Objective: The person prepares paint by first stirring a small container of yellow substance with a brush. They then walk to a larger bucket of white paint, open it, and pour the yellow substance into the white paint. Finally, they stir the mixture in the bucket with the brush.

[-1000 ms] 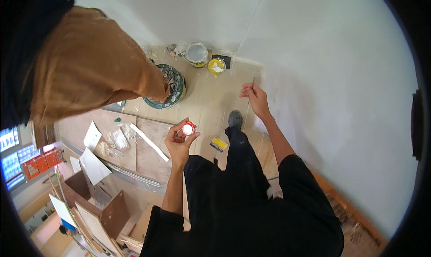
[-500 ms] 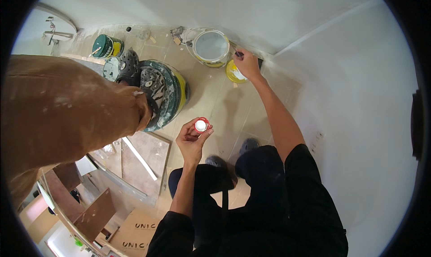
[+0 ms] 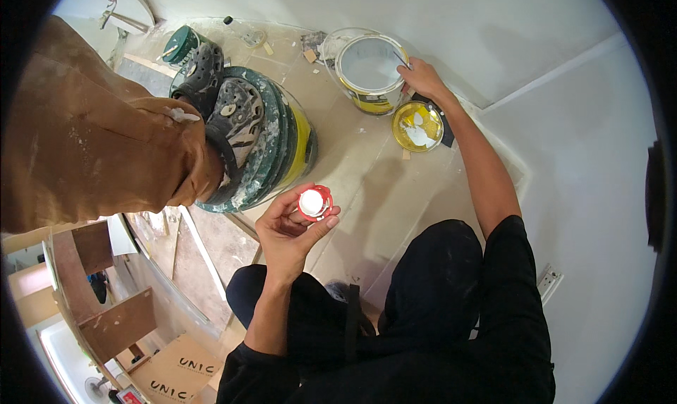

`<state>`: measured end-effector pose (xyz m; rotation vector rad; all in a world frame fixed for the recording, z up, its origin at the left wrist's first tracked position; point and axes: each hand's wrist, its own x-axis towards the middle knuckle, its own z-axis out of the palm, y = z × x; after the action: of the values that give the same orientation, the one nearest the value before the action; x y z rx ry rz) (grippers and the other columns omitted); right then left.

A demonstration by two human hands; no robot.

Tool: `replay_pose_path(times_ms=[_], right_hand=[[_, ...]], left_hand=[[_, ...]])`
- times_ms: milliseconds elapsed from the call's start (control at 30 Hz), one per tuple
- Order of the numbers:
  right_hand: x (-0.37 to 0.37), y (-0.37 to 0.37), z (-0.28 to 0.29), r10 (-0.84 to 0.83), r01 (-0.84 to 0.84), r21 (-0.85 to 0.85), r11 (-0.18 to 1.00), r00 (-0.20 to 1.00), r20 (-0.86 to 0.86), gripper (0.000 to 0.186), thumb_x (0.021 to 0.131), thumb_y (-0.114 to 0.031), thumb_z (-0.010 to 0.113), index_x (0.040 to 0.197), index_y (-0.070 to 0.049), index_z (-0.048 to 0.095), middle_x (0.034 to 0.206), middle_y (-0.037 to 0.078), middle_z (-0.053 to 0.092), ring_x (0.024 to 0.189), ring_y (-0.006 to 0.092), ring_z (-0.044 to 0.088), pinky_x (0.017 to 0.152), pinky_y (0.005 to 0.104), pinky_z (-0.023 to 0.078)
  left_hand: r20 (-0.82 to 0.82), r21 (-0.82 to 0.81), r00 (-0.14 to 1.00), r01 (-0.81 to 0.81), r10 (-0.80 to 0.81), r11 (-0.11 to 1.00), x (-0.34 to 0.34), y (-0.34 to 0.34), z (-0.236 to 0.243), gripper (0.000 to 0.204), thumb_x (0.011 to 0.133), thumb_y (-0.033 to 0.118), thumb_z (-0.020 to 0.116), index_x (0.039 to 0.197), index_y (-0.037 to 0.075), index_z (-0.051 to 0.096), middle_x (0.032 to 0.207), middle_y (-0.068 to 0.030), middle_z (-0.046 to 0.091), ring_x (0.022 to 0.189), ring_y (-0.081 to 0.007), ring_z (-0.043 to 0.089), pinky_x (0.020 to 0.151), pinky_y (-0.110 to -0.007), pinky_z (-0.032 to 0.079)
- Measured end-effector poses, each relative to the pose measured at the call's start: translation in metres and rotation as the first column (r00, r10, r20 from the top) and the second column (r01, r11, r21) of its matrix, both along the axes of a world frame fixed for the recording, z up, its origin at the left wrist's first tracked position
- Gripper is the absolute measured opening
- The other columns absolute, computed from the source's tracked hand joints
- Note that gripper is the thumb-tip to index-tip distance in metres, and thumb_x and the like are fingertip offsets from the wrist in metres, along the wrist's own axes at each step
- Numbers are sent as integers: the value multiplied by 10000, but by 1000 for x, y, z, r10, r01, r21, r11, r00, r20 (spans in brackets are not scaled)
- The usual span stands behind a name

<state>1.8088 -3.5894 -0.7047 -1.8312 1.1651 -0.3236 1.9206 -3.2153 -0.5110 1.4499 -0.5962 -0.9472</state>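
My left hand (image 3: 285, 238) pinches a small red cap (image 3: 328, 196) with white paint in it, held up in front of my knees. Reaching far to the right, my right hand (image 3: 425, 80) is closed on a slim stick-like tool (image 3: 400, 58), whose end points into an open paint bucket (image 3: 374, 101). Whether it is a brush or a stick cannot be made out. Pale paint (image 3: 370, 62) is visible inside the bucket. Just below my right hand, a yellow lid (image 3: 403, 137) smeared with white paint lies on the floor, partly over a dark flat piece (image 3: 447, 132).
At left, a person in brown trousers (image 3: 106, 143) and dark clogs (image 3: 238, 111) stands on a large green-lidded bucket (image 3: 300, 139). A smaller green tub (image 3: 182, 44) stands behind. White walls (image 3: 536, 44) meet at the right. Boards (image 3: 211, 263) and a cardboard box (image 3: 176, 372) lie lower left.
My view has come closer to the floor and bucket, and my knees are more bent. My right hand has moved from above the lid to the bucket's rim, uncovering the lid.
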Motion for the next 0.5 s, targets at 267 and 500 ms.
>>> replay_pose_path(times_ms=[267,500], right_hand=[[-1,23,4,-49,49,34,998,999,-10,434,885,-331,589,802,89,667,680,204,702,699,332,732,783,437,565],[-4,35,15,-96,97,24,995,995,-27,417,874,-302,597,761,92,674,648,190,696,693,324,728,808,414,564]], left_hand=[[45,31,999,24,-26,999,1,-3,-3,516,783,-152,742,1261,-82,563,1116,-163,690,977,-241,717,898,-342,584],[91,-15,992,89,-88,996,-4,-15,-7,475,778,-142,752,1215,-61,583,1195,-200,665,1028,-253,699,923,-360,577]])
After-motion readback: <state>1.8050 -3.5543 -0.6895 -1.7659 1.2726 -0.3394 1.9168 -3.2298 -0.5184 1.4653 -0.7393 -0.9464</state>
